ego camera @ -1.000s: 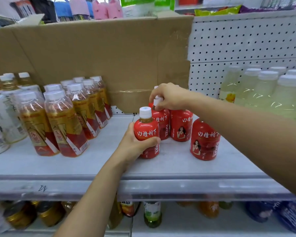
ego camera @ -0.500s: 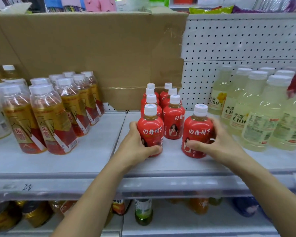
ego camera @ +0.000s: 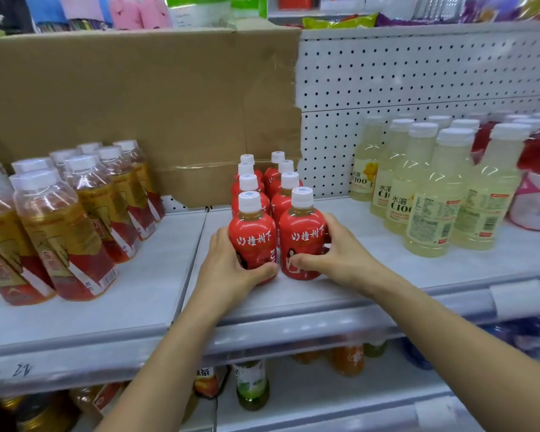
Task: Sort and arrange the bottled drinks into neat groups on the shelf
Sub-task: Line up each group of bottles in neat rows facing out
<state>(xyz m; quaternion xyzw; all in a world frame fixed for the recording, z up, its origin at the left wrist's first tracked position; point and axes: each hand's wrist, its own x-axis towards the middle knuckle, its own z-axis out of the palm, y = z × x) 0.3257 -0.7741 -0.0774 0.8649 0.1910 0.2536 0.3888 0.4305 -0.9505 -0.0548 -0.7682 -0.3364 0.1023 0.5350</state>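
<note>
Several small red bottles with white caps stand in two rows on the grey shelf (ego camera: 156,294). My left hand (ego camera: 231,269) grips the front left red bottle (ego camera: 252,235) round its lower body. My right hand (ego camera: 334,257) grips the front right red bottle (ego camera: 303,235) from the right side. These two front bottles stand upright, side by side, almost touching. The other red bottles (ego camera: 281,185) line up behind them toward the back.
Amber tea bottles (ego camera: 63,232) are grouped at the left. Pale yellow bottles (ego camera: 430,194) stand at the right, with red-pink bottles (ego camera: 536,182) behind them. A cardboard sheet (ego camera: 138,113) and pegboard (ego camera: 418,76) form the back. A lower shelf holds more bottles (ego camera: 251,385).
My right hand left the back bottles' caps, took the lone red bottle at the right and slid it left beside the front left bottle. My left hand kept its bottle.
</note>
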